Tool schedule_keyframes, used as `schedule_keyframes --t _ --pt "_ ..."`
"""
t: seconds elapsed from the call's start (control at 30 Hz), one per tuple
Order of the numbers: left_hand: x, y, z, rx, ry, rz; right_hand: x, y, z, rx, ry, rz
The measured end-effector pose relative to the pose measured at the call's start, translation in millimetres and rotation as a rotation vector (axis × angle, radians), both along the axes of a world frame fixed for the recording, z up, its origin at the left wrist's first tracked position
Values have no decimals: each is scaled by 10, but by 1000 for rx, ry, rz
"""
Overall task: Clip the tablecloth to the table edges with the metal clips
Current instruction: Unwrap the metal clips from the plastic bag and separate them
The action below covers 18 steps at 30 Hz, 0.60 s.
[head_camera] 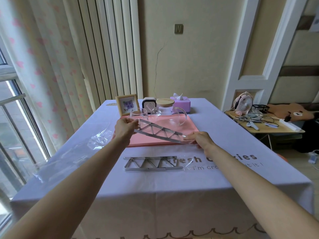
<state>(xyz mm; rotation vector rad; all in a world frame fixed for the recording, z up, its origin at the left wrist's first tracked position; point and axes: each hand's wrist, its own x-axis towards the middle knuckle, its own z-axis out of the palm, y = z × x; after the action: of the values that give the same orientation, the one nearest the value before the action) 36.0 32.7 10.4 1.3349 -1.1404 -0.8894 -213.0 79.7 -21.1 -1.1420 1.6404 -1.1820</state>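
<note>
A lilac tablecloth (pixel 172 190) with printed words covers the table and hangs over its near edge. I hold a row of several metal clips (pixel 158 131) in a clear plastic sleeve above the pink tray. My left hand (pixel 125 128) pinches its left end. My right hand (pixel 201 139) pinches the right end of the sleeve. A second row of metal clips (pixel 151 163), partly in clear plastic, lies flat on the cloth nearer to me.
A pink tray (pixel 189 128) carries a glass cup (pixel 138 113) and a glass teapot (pixel 165 109) with a wooden lid. Behind stand a small picture frame (pixel 127 104) and a purple tissue box (pixel 181 102). Crumpled clear plastic (pixel 100 138) lies left. A cluttered side table (pixel 264 121) stands right.
</note>
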Motion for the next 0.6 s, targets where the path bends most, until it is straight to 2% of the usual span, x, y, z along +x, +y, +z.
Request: schedule_keyframes --t 0.2,0.3,0.37,0.5,0.6 --pt "-29 8 46 -81 -55 -20 46 27 -35 10 99 71" --pt "-17 41 64 -73 12 -69 38 17 -76 18 153 107" --pt "16 53 78 -18 147 -125 25 4 -101 34 188 117" --pt "54 92 52 183 577 -249 16 -12 -121 45 224 143" --pt "46 116 -18 160 809 -325 14 0 -113 39 218 145"
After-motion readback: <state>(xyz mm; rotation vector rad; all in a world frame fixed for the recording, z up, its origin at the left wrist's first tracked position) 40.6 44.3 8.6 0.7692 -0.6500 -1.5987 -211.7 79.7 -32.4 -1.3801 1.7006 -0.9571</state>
